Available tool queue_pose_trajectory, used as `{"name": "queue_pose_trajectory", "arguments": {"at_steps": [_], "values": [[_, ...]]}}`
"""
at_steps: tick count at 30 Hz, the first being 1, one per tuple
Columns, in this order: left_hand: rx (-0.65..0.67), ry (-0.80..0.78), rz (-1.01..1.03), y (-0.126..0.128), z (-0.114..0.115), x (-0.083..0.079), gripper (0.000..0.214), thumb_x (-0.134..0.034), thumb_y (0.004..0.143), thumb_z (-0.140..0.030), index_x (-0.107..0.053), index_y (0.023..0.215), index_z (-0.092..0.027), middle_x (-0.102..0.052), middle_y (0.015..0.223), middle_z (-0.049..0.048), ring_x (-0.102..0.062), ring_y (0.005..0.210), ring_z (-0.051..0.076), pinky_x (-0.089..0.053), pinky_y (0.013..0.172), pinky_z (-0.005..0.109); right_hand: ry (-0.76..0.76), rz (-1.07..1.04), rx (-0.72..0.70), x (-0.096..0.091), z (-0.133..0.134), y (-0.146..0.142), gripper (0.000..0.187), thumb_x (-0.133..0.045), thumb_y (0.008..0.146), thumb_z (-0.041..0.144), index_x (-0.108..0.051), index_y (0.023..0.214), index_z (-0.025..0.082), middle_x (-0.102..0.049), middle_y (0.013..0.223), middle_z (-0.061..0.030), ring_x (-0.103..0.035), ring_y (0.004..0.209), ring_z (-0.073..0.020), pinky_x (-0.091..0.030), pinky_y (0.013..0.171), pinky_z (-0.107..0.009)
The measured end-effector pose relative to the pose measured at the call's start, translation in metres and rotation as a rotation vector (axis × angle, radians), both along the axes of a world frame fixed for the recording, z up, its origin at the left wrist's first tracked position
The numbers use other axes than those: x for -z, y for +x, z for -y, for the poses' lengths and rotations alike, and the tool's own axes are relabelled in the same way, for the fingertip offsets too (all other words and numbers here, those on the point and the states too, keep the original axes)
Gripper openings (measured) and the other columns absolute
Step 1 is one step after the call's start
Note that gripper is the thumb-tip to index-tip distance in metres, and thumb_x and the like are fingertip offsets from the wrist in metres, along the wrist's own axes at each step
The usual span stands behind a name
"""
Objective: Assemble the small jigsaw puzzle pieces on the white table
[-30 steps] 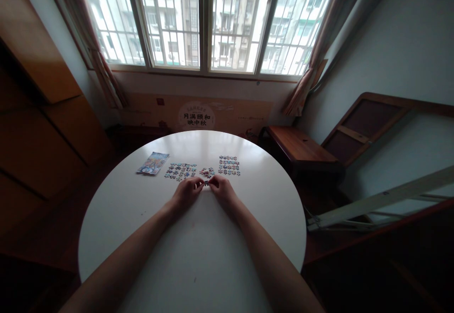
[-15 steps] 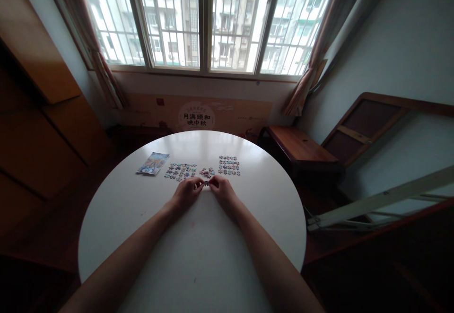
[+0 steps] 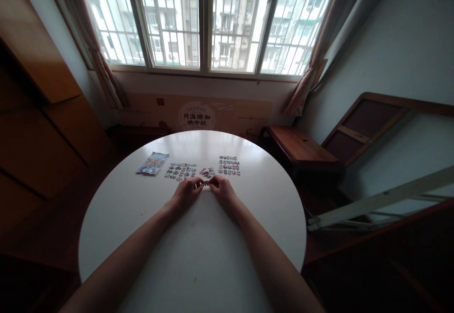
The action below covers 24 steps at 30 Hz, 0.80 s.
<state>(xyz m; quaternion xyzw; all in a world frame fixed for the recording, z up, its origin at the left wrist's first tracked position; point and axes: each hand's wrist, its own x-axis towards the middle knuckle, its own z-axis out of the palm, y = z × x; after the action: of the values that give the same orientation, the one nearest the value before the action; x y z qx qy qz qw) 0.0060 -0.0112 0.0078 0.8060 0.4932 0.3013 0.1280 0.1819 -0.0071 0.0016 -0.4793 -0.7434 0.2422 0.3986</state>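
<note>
Both hands meet over the round white table (image 3: 142, 237). My left hand (image 3: 187, 192) and my right hand (image 3: 221, 190) each pinch a small jigsaw puzzle piece (image 3: 206, 183), held between their fingertips just above the tabletop. Just beyond the fingers lies a small heap of loose puzzle pieces (image 3: 207, 172). A spread of pieces (image 3: 180, 170) sits to its left and a neat grid of pieces (image 3: 229, 165) to its right. A colourful picture card (image 3: 153, 163) lies at the far left of the row.
A barred window (image 3: 205, 20) with curtains fills the wall ahead. A low wooden bench (image 3: 298, 145) stands right of the table, with a leaning wooden frame (image 3: 369, 124) and a pale beam (image 3: 383, 199) beyond. Wooden cabinets (image 3: 39, 128) line the left side.
</note>
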Motion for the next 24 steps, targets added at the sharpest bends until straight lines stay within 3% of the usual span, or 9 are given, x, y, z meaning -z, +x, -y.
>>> {"name": "queue_pose_trajectory", "arguments": {"at_steps": [24], "values": [[0.002, -0.015, -0.003, 0.0012, 0.002, -0.0044, 0.016, -0.053, 0.081, -0.023, -0.069, 0.085, -0.019, -0.064, 0.068, 0.001, -0.055, 0.061, 0.011, -0.039, 0.059, 0.02, -0.002, 0.002, 0.001, -0.0021, 0.0018, 0.0002, 0.009, -0.056, 0.075, 0.014, -0.064, 0.076, 0.015, -0.063, 0.07, -0.0016, -0.054, 0.066, -0.0127, -0.041, 0.064, -0.023]]}}
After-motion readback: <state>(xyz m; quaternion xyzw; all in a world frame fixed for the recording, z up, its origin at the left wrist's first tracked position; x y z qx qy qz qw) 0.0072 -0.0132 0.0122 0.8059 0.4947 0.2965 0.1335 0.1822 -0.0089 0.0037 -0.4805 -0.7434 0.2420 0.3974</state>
